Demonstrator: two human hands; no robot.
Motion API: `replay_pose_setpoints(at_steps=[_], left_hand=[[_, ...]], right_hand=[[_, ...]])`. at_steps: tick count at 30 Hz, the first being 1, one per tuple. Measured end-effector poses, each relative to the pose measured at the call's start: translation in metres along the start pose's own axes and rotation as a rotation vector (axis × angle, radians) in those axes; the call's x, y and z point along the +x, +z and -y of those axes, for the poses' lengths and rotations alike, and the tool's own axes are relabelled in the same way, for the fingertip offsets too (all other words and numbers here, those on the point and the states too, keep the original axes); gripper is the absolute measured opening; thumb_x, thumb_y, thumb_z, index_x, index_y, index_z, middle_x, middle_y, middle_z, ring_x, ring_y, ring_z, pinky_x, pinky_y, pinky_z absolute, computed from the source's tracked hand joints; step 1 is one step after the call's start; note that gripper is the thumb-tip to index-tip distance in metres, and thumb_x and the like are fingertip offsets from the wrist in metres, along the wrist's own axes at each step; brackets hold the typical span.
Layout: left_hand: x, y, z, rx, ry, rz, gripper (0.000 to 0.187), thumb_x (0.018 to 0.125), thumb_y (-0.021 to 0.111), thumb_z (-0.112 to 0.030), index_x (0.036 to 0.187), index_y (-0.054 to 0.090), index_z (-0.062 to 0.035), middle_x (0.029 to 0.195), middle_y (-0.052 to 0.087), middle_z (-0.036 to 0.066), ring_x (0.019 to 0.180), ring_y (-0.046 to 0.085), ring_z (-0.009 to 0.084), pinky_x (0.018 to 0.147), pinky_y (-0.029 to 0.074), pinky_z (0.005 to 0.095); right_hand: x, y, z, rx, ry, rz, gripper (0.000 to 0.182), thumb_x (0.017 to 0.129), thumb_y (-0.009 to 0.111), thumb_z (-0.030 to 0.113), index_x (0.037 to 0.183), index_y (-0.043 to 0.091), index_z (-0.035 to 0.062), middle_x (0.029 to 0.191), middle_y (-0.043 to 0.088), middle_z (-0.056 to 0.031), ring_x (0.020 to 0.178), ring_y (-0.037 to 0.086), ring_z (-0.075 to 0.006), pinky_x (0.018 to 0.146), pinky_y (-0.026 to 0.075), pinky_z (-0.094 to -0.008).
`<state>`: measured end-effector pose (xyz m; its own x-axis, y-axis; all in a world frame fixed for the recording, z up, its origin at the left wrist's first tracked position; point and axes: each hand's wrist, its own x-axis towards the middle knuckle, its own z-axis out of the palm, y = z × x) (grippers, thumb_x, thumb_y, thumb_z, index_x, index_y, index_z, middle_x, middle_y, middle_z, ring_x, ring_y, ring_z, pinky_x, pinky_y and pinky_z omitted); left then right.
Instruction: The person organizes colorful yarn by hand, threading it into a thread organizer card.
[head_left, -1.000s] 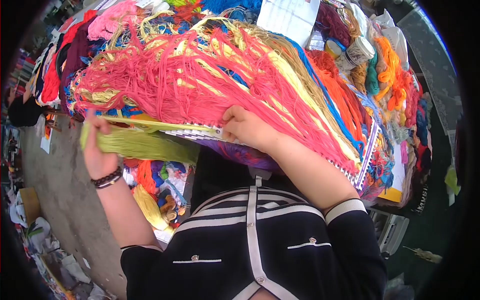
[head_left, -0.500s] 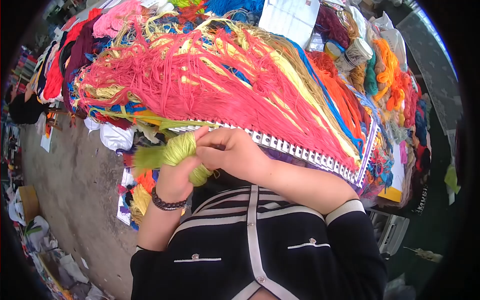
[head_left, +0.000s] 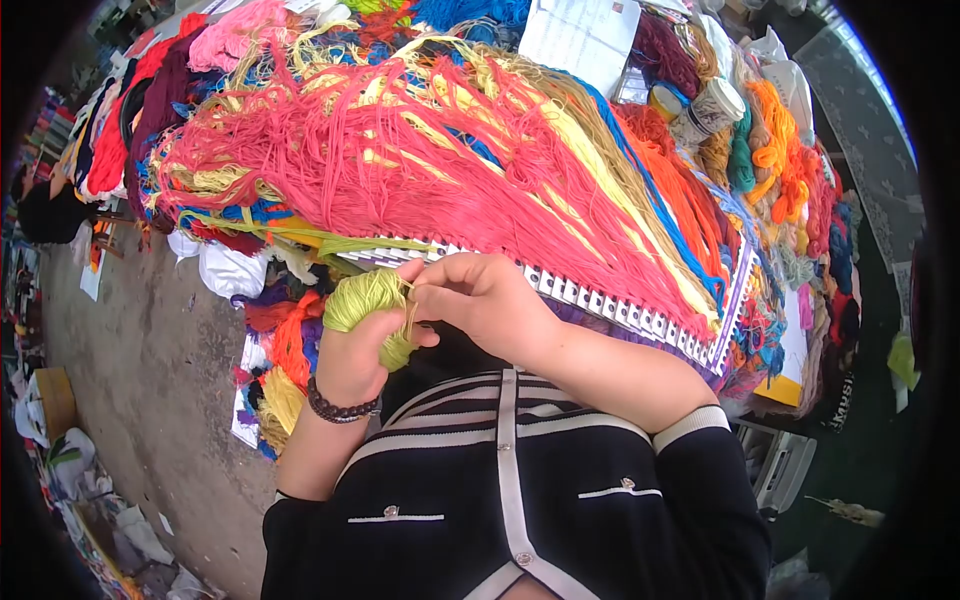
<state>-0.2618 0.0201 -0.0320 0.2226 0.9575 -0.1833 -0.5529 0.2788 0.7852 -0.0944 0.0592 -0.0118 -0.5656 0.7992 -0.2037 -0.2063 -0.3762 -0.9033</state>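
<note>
A lime-green skein of yarn (head_left: 355,302) is wrapped in my left hand (head_left: 352,362), with its bulk bulging past the thumb. My right hand (head_left: 478,300) is closed in a pinch at the right side of the skein, and a thin strand of the same yarn runs to its fingertips. Just beyond both hands lies a row of white cards with holes (head_left: 570,290). Long pink threads (head_left: 400,180) spread from these cards across the pile, mixed with yellow, tan and blue ones.
Loose yarn in many colours covers the table; orange hanks (head_left: 775,140) hang at the right. A white paper sheet (head_left: 578,45) and a white cup (head_left: 715,105) rest at the back. White bags (head_left: 232,272) stand on the left by the concrete floor (head_left: 180,370). Another person sits far left.
The loose green yarn end that fanned out left of my left hand no longer shows there. My right hand has shifted slightly right, with a strand now visible at its fingertips.
</note>
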Motion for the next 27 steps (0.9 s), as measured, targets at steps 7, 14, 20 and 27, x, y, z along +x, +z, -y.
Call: replay_pose_setpoints(at_steps=[7,14,20,27], left_hand=[[0.002,0.004,0.006,0.017,-0.031,-0.016,0.044,0.084,0.045,0.002,0.128,0.045,0.0064,0.109,0.059,0.014,0.088,0.062,0.0183,0.069,0.056,0.0308],[0.0,0.005,0.004,-0.022,-0.014,-0.066,0.043,0.084,0.044,0.003,0.127,0.046,0.0054,0.112,0.059,0.013,0.09,0.062,0.0183,0.069,0.056,0.0311],[-0.001,0.003,0.007,-0.007,-0.001,-0.105,0.038,0.084,0.046,0.003,0.122,0.051,0.0057,0.112,0.059,0.014,0.091,0.062,0.0197,0.071,0.057,0.0321],[-0.009,-0.054,0.007,-0.486,0.064,-0.062,0.025,0.083,0.052,-0.006,0.107,0.06,-0.0049,0.088,0.066,0.004,0.079,0.063,0.0155,0.082,0.05,0.0375]], right_hand=[[0.001,-0.003,-0.006,-0.116,0.064,0.014,0.009,0.087,0.056,0.0,0.089,0.061,-0.0075,0.087,0.059,-0.0087,0.063,0.055,-0.0115,0.064,0.046,-0.0229],[0.001,-0.002,-0.003,-0.057,0.057,-0.025,0.009,0.087,0.057,0.001,0.089,0.06,-0.0068,0.085,0.06,-0.0086,0.068,0.057,-0.0113,0.065,0.047,-0.0232],[0.0,-0.002,-0.001,-0.053,0.081,-0.056,0.008,0.088,0.055,0.002,0.089,0.06,-0.0048,0.103,0.059,-0.012,0.072,0.059,-0.0105,0.068,0.048,-0.0235],[-0.036,-0.059,0.086,0.458,-0.143,0.097,0.012,0.081,0.05,0.009,0.083,0.057,-0.0002,0.088,0.064,-0.0156,0.092,0.062,-0.0282,0.087,0.046,-0.0366]])
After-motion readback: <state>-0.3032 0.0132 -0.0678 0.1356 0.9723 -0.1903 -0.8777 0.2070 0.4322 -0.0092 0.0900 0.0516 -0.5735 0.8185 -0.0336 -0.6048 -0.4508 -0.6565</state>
